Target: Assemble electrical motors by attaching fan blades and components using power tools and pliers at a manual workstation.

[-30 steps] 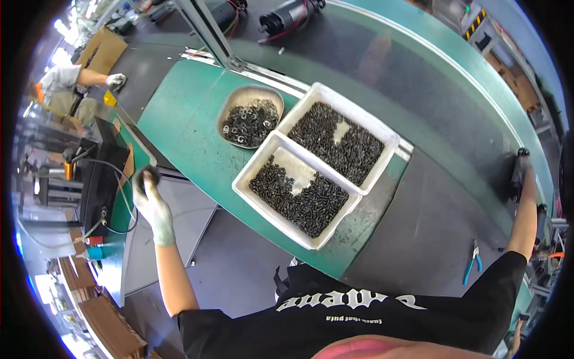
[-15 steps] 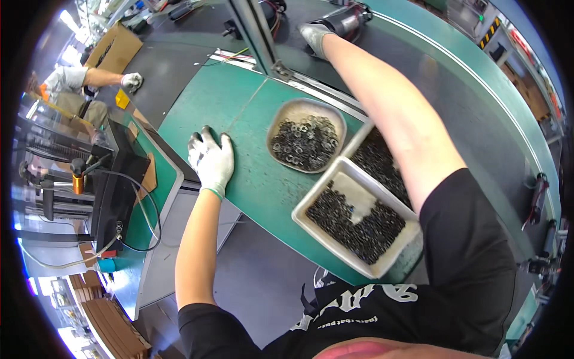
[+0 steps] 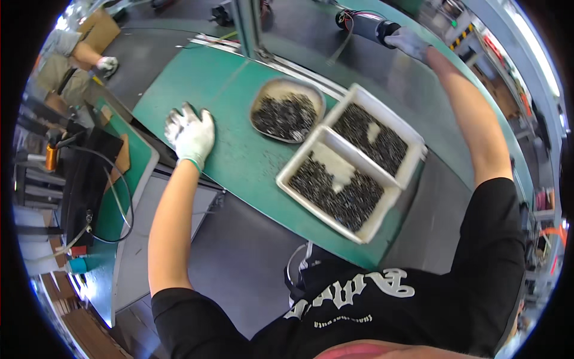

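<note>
My left hand (image 3: 192,136), in a white glove with dark fingertips, rests on the green tabletop (image 3: 239,161) with its fingers spread and nothing in it. Far off at the upper right, my gloved right hand (image 3: 409,44) grips the right end of a black cylindrical motor (image 3: 366,29). Wires trail from the motor's left end. The motor lies over the dark surface beyond the metal rail, and my fingers partly hide its end.
A rounded tray (image 3: 267,130) of dark rings stands right of my left hand. Beside it sits a white two-compartment bin (image 3: 320,210) of small black parts. A metal post (image 3: 246,30) rises at the rail. Another person's gloved hand (image 3: 107,66) is far left.
My right hand has swung right, and the motor's wired end now points left instead of right. My left hand stays on the tabletop. The whole view has shifted slightly.
</note>
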A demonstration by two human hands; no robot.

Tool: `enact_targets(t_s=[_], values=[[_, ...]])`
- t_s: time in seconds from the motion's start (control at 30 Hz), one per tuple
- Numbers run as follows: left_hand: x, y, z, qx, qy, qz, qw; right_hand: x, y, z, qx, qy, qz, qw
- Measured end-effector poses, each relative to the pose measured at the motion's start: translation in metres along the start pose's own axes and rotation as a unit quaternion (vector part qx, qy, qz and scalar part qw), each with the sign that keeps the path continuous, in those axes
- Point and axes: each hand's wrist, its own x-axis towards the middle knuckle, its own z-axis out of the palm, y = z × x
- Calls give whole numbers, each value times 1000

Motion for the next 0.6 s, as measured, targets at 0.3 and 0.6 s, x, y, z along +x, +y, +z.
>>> enact_targets(t_s=[0.3,0.6], values=[[11,-11,4,17,-37,-9,999,-351,-36,4,-26,0,155,988],[-14,-23,-80,-379,26,140,914,-488,-102,74,144,135,303,932]])
